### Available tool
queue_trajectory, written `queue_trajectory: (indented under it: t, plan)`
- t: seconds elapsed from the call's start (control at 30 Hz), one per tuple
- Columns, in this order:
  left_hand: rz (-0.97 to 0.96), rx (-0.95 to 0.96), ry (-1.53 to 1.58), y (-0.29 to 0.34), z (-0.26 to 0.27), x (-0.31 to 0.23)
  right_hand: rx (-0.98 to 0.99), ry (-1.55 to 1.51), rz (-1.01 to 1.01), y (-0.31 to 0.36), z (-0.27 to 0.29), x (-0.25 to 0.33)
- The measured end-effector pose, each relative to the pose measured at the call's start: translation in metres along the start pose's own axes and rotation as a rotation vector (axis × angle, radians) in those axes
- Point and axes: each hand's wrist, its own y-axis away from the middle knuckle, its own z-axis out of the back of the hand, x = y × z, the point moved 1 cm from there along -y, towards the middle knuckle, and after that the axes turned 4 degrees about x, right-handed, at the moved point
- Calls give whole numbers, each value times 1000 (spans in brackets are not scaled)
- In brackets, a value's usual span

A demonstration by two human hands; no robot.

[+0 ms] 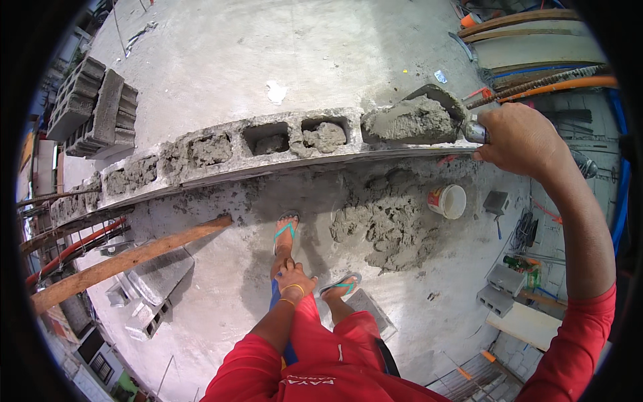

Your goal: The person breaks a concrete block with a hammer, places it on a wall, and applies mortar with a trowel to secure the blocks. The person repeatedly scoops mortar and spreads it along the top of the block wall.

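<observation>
My right hand (522, 139) is closed round the handle end of a trowel (462, 107) at the right end of a low row of hollow concrete blocks (231, 144). A thick lump of wet grey mortar (415, 119) lies against its dark metal blade, over the block tops. Several block cells to the left hold mortar; one near the middle is filled only low down. My left hand (295, 278) lies on my bent left knee, fingers stretched out, holding nothing.
Wet mortar (392, 224) is heaped on the floor by my feet, beside a white bucket (447, 201) lying tipped. A wooden plank (134, 261) slants at left. Stacked blocks (97, 110) stand beyond the wall; loose blocks (501, 288) lie right. Rebar (542, 84) and an orange pipe (562, 86) stick out at right.
</observation>
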Motion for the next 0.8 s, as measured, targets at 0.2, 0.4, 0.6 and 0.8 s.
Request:
queue_trajectory:
  t: [0.2, 0.4, 0.6, 0.8]
  plan:
    - [28, 34, 40, 7, 5, 2, 27, 33, -91, 3, 6, 10]
    - [28, 30, 35, 10, -7, 7, -243, -95, -82, 46, -25, 12]
    - [0, -12, -72, 9, -19, 10, -432, 182, 78, 13, -52, 41]
    - [47, 13, -87, 10, -29, 14, -437, -135, 55, 41, -60, -15]
